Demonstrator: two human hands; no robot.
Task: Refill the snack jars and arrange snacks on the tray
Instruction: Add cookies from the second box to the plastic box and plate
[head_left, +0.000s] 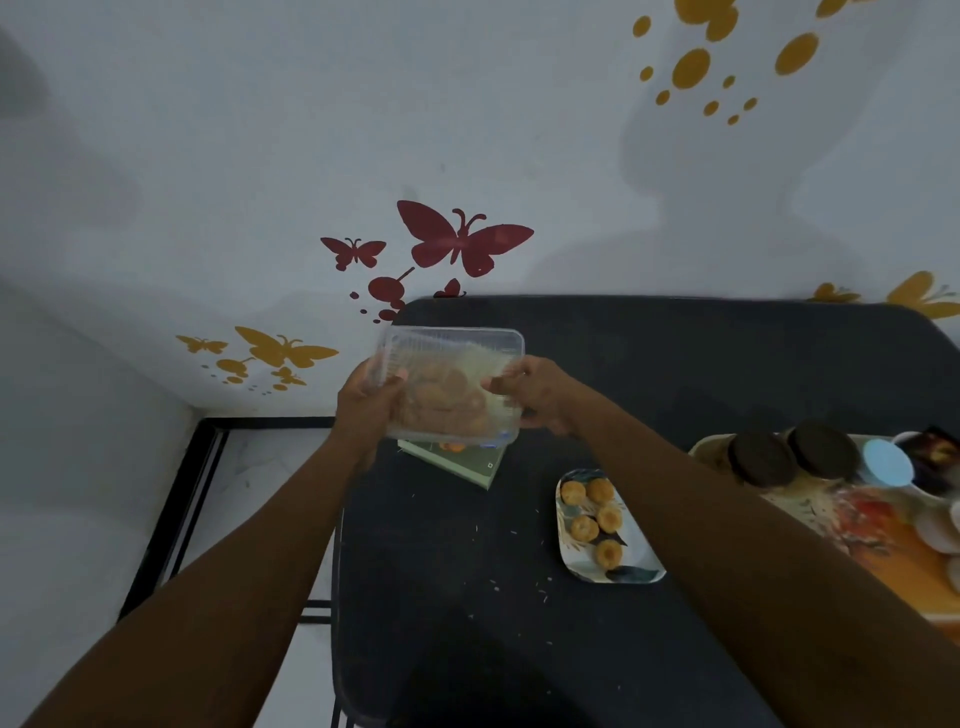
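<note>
I hold a clear plastic snack box (451, 364) with brown cookies inside, lifted above the table's far left part. My left hand (366, 402) grips its left edge and my right hand (535, 395) grips its right edge. Under the box lies a green carton (462, 460). A small patterned plate (631, 558) near the middle of the table carries several round orange cookies (592, 512). At the right stands a flowered tray (852, 512) holding two jars with dark lids (761, 457) and a jar with a light blue lid (885, 462).
The black table (467, 597) has crumbs scattered over it and stands against a white wall with butterfly stickers. Its left edge drops to a white floor with a black frame. White pieces lie at the tray's right end (943, 525).
</note>
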